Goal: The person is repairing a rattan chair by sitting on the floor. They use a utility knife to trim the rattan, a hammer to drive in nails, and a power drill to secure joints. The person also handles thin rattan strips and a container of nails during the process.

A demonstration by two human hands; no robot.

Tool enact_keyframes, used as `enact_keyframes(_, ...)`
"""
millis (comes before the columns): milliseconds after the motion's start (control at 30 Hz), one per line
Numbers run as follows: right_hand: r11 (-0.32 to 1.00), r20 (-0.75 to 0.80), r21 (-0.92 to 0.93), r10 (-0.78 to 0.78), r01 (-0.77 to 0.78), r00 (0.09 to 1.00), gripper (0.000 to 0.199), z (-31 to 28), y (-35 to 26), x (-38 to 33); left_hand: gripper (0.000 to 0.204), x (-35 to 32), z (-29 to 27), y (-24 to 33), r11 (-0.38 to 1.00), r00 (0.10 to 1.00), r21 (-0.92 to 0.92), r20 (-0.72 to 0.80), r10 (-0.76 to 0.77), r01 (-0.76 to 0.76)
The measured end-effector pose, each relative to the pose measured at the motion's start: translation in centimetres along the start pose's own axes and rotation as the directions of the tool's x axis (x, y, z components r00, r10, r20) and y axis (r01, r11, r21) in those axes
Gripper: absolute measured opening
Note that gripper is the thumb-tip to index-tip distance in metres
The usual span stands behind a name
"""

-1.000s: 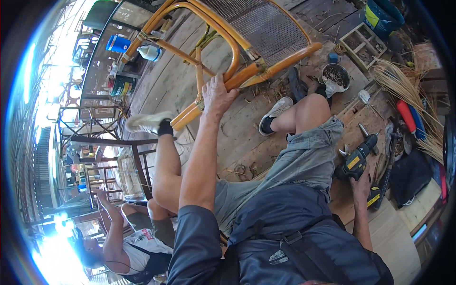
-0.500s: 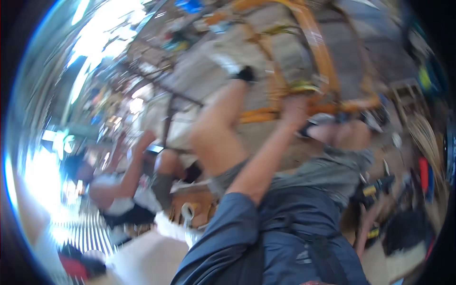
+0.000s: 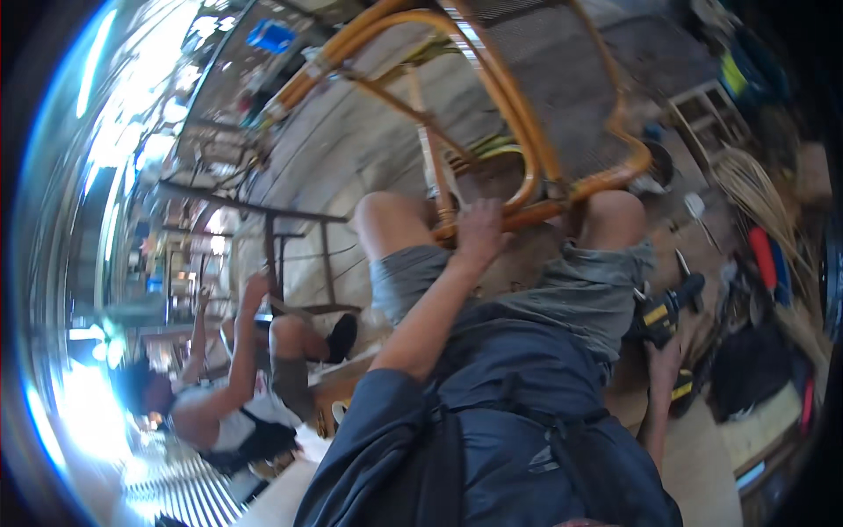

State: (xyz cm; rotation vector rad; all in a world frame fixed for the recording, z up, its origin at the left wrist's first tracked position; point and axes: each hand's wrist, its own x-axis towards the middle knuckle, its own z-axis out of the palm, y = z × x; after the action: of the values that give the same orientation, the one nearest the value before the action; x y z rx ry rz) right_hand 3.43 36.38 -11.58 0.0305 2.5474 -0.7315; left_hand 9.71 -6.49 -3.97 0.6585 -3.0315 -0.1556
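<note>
A glossy orange-brown rattan chair frame (image 3: 518, 97) of bent poles stands tilted in front of me, between and beyond my knees. My left hand (image 3: 480, 233) is closed over its near lower rail. Low on my right side, my right hand (image 3: 665, 356) grips the handle of a yellow-and-black cordless drill (image 3: 660, 314). The drill is away from the chair frame, and its tip is hard to make out.
At left, another person (image 3: 237, 378) sits beside a dark chair frame (image 3: 272, 228). On my right are a bundle of cane strips (image 3: 760, 198), a red-handled tool (image 3: 762, 255), a black bag (image 3: 746, 373) and a wooden crate (image 3: 709, 119). A blue container (image 3: 270, 37) lies far left.
The chair frame has shifted left and turned in view, and my left hand has moved left with its rail. My outstretched left leg is now bent in. The drill has shifted left in view.
</note>
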Motion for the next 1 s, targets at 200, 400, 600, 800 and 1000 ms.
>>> enact_keyframes(200, 0.992, 0.011, 0.044, 0.120, -0.121, 0.993, 0.087, -1.6, -1.6, -0.2, 0.053, 2.1, -0.6, 1.5, 1.000, 0.986, -0.029, 0.165, 0.006, -0.002)
enact_keyframes(400, 0.985, 0.007, -0.004, 0.171, -0.171, 0.985, 0.088, -0.8, -1.0, -0.4, 0.055, 3.6, -1.7, 1.4, 0.926, 0.945, -0.372, 0.322, 0.059, 0.068)
enact_keyframes(600, 0.965, -0.029, -0.117, 0.234, -0.236, 0.972, 0.085, -0.4, -2.8, -0.5, 0.056, 4.5, -1.3, 0.5, 0.846, 0.956, -0.529, 0.275, 0.099, 0.064)
enact_keyframes(800, 0.949, -0.054, -0.203, 0.237, -0.243, 0.970, 0.086, -0.2, -3.7, -0.9, 0.060, 3.9, 0.7, 1.9, 0.914, 0.993, -0.389, -0.016, 0.116, -0.113)
enact_keyframes(1000, 0.949, -0.101, -0.220, 0.206, -0.224, 0.973, 0.085, -0.1, -3.4, -0.5, 0.055, 4.5, 0.1, 2.2, 0.940, 0.994, -0.340, 0.081, 0.068, -0.037)
